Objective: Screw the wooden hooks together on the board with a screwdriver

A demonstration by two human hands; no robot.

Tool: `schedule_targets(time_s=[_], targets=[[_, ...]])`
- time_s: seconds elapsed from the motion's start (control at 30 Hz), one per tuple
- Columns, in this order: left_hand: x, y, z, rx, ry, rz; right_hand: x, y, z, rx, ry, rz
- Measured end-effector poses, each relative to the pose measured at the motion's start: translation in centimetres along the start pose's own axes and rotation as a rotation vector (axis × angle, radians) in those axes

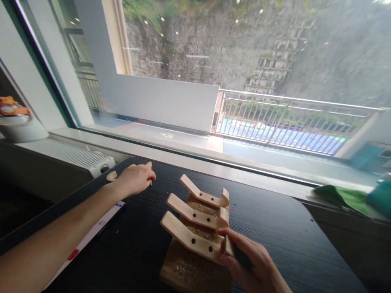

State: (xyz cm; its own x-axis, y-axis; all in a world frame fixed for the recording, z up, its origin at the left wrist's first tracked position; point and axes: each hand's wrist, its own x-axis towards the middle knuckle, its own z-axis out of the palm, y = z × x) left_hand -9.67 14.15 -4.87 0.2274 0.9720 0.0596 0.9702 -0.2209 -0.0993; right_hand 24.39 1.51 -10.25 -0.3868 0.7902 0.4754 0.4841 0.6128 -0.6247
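My right hand (247, 256) is closed round the curled end of the nearest wooden hook (186, 234), thumb on one side and fingers on the other. Two more pale wooden hooks, the middle one (192, 213) and the far one (203, 193), lie in a row beyond it. Each has two dark holes. All three rest across a brown wooden board (195, 268) dotted with small marks. Off to the left, my left hand (136, 179) has its fingers drawn together near the table's far edge. A thin metallic tip (151, 184) shows below them; what they hold is mostly hidden. Pale wood (112, 176) shows behind that wrist.
A phone or tablet with a lit screen (94, 234) lies under my left forearm on the black table (275, 228). A radiator (76, 156) stands left, with a white pot (23, 128) beyond. On the sill at right lies a green cloth (340, 199), below the window.
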Motion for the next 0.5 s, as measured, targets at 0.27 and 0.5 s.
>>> schedule_targets(time_s=[0.27, 0.5], targets=[[1.0, 0.5, 1.7, 0.100, -0.050, 0.159, 0.4, -0.6, -0.5, 0.020, 0.001, -0.016], [0.8, 1.3, 0.4, 0.059, 0.042, 0.127, -0.2, -0.5, -0.4, 0.023, -0.062, 0.136]])
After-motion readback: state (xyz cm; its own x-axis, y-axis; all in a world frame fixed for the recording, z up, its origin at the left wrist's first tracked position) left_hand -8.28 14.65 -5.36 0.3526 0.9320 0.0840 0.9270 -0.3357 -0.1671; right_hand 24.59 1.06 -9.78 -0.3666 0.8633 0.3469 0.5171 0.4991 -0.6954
